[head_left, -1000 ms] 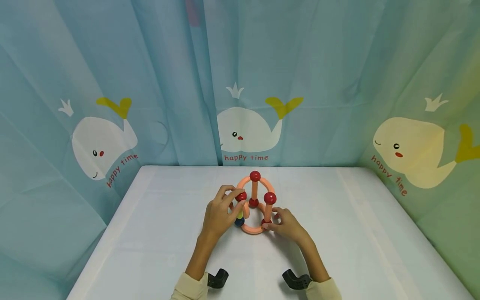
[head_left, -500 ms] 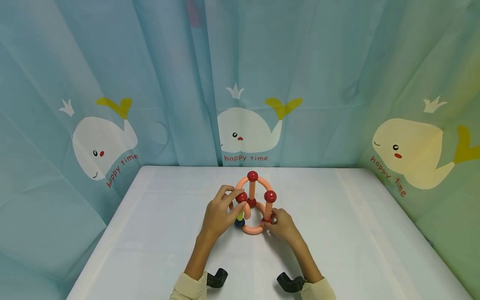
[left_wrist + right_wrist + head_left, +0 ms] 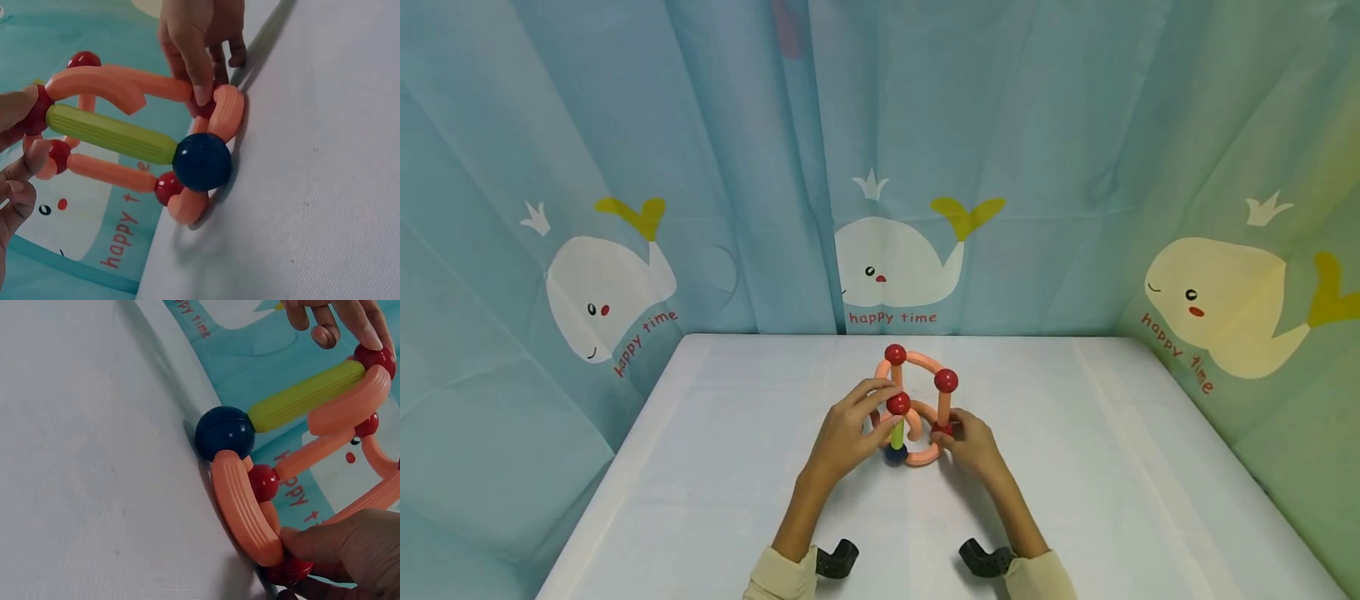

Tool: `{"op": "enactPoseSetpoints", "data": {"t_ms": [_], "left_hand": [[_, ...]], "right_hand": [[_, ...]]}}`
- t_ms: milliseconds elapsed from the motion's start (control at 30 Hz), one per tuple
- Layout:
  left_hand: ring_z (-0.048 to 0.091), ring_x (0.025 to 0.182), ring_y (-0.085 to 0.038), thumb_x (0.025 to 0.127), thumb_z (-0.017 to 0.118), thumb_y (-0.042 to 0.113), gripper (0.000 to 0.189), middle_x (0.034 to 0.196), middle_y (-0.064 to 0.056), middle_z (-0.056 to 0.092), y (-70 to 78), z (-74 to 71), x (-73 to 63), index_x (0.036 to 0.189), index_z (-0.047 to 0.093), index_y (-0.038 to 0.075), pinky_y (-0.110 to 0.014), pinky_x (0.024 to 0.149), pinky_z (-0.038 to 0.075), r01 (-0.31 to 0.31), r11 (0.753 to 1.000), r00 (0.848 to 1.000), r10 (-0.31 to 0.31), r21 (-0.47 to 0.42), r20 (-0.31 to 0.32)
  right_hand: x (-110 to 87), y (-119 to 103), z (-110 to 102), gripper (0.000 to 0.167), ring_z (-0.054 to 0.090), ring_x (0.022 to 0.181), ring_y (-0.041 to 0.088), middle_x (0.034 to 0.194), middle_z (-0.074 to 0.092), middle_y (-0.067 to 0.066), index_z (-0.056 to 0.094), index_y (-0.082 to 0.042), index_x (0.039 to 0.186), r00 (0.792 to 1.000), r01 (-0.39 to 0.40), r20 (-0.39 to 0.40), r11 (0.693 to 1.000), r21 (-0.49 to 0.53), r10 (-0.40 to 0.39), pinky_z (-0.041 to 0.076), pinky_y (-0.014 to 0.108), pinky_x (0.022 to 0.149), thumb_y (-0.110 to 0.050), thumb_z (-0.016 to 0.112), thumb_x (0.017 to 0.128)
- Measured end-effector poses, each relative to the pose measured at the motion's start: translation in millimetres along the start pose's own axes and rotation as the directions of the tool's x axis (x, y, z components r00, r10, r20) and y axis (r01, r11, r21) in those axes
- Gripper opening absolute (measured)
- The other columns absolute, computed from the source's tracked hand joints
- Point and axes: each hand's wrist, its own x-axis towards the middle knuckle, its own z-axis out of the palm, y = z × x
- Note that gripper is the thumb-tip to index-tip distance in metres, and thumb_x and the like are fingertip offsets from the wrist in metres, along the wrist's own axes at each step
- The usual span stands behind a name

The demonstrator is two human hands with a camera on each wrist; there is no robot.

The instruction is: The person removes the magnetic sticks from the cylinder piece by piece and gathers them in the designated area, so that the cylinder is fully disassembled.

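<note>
A magnetic ball-and-rod structure [image 3: 922, 457] stands on the white table, built of orange rods, several red balls, a green rod [image 3: 112, 133] and a dark blue ball [image 3: 202, 162]. Fingers and thumb of my left hand [image 3: 844, 429] pinch the red ball [image 3: 898, 404] on top of the green rod. From that ball a curved orange rod [image 3: 350, 406] sticks out, its far end joined to nothing. My right hand [image 3: 976, 447] pinches a lower red ball [image 3: 289, 570] at the structure's right side. Fingers hide part of both gripped balls.
The white table [image 3: 700, 483] reaches back to a blue-green curtain [image 3: 1045, 150] printed with whales. Black curved pieces [image 3: 837, 558] sit by both wrists, beside the beige sleeves [image 3: 782, 575].
Between my hands the structure has turned counterclockwise as seen from above. Its blue ball and my left hand have shifted right, while the rear top red ball has moved left.
</note>
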Motion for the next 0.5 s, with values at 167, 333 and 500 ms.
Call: {"op": "enactPoseSetpoints", "data": {"t_ms": [167,333,500], "left_hand": [[0.060,0.077,-0.008,0.092,0.069,0.023,0.036,0.126,0.002,0.060,1.3,5.0,0.1,0.127,0.064,0.015,-0.021,0.064,0.052,0.009,0.999,1.000,-0.008,-0.031,0.028],[0.064,0.084,-0.014,0.092,0.069,0.022,0.035,0.123,0.000,0.062,4.4,10.7,-0.7,0.126,0.064,0.015,-0.015,0.068,0.052,0.004,0.998,1.000,-0.002,-0.064,0.027],[0.064,0.085,-0.017,0.091,0.070,0.019,0.037,0.120,-0.001,0.063,8.7,15.7,-2.4,0.127,0.064,0.015,-0.017,0.069,0.054,0.009,0.997,0.999,-0.006,-0.077,0.034]], "right_hand": [[5.5,4.6,-0.5,0.025,0.063,0.104,0.033,0.105,0.068,0.019,0.063,0.006,0.111,0.999,0.051,0.004,0.998,-0.023,-0.051,0.048,0.051,0.095,-0.003,0.068,0.088],[11.1,10.2,-1.5,0.025,0.061,0.110,0.037,0.111,0.067,0.022,0.062,0.007,0.113,0.993,0.113,0.032,0.994,-0.012,-0.113,0.046,0.053,0.099,0.002,0.063,0.088],[19.0,15.4,-4.5,0.034,0.061,0.112,0.039,0.115,0.066,0.025,0.059,0.009,0.119,0.981,0.175,0.081,0.985,-0.005,-0.174,0.045,0.054,0.100,0.005,0.059,0.086]]}}
